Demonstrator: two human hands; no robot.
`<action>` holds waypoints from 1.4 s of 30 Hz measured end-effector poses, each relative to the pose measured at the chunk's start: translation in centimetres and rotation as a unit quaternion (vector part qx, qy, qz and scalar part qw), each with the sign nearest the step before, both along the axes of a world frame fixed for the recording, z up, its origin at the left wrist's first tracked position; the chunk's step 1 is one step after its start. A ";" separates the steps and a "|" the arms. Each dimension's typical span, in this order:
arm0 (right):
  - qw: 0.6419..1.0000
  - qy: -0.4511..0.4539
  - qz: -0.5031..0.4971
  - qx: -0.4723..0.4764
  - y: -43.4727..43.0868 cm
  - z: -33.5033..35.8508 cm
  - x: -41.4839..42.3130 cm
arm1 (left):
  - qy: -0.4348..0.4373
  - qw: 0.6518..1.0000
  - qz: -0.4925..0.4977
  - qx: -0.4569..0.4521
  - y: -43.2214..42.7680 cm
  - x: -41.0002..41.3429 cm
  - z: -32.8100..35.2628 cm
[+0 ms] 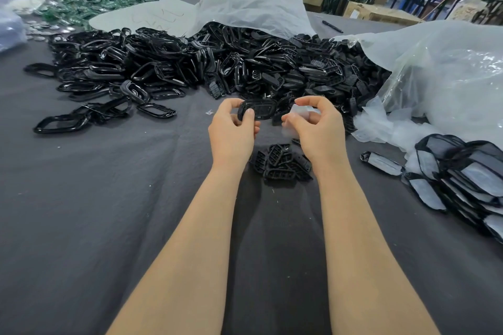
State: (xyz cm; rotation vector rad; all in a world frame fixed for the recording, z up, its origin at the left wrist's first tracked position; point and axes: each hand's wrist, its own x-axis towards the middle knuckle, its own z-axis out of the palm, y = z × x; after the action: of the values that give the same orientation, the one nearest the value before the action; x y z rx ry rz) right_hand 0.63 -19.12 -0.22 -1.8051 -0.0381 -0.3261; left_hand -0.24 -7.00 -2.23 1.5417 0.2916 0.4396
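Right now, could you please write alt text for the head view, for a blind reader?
The left hand grips a black plastic shell while the right hand pinches a clear bag beside it, above a grey cloth. A pile of black plastic parts lies behind; bagged shells stack at right.

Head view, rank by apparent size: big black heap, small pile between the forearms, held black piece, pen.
1. big black heap
2. small pile
3. black piece and pen look alike; the pen lies farther, so unranked.
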 end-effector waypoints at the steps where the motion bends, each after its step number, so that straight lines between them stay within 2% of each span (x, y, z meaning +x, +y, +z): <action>1: 1.000 -0.003 -0.005 -0.019 0.0 0.0 0.0 | 0.003 1.000 -0.003 0.007 0.0 0.0 0.0; 6: 0.989 -0.043 -0.048 -0.132 -0.2 -0.1 0.1 | 0.008 0.999 -0.014 0.029 -0.1 0.1 -0.2; 8: 0.987 -0.048 -0.059 -0.143 -0.3 0.0 0.2 | 0.009 0.999 -0.018 0.031 -0.1 0.1 -0.3; 9: 0.991 -0.040 -0.054 -0.114 -0.4 0.2 0.3 | 0.010 0.999 -0.020 0.032 -0.1 0.1 -0.3; 11: 1.000 0.001 -0.019 0.020 -0.4 0.5 0.2 | 0.012 0.999 -0.024 0.034 -0.1 0.2 -0.3; 13: 0.988 0.036 0.032 0.150 -0.2 0.7 0.1 | 0.011 0.999 -0.028 0.034 -0.2 0.2 -0.4; 14: 0.983 0.044 0.050 0.174 -0.1 0.7 0.1 | 0.010 0.999 -0.032 0.035 -0.2 0.2 -0.4; 17: 0.990 0.034 0.052 0.130 0.4 0.3 0.1 | -0.001 0.998 -0.054 0.042 -0.3 0.1 -0.3; 22: 0.997 -0.038 -0.026 -0.064 0.8 -0.4 0.3 | -0.031 0.995 -0.081 0.042 -0.4 0.0 -0.1; 25: 0.994 -0.054 -0.032 -0.094 0.7 -0.5 0.3 | -0.033 0.995 -0.091 0.033 -0.4 0.1 -0.1; 37: 0.997 -0.040 -0.027 -0.054 0.3 -0.8 0.5 | -0.037 0.993 -0.094 0.068 -0.4 0.3 -0.4; 42: 0.999 0.015 0.011 0.050 -0.3 -0.8 0.9 | -0.037 0.993 -0.098 0.059 -0.1 0.6 -0.6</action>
State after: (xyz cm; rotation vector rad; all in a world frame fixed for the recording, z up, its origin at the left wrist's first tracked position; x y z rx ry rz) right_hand 1.51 -19.37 -1.03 -1.7086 -0.0203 -0.2808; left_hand 0.35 -7.14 -2.82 1.6485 0.0560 0.3620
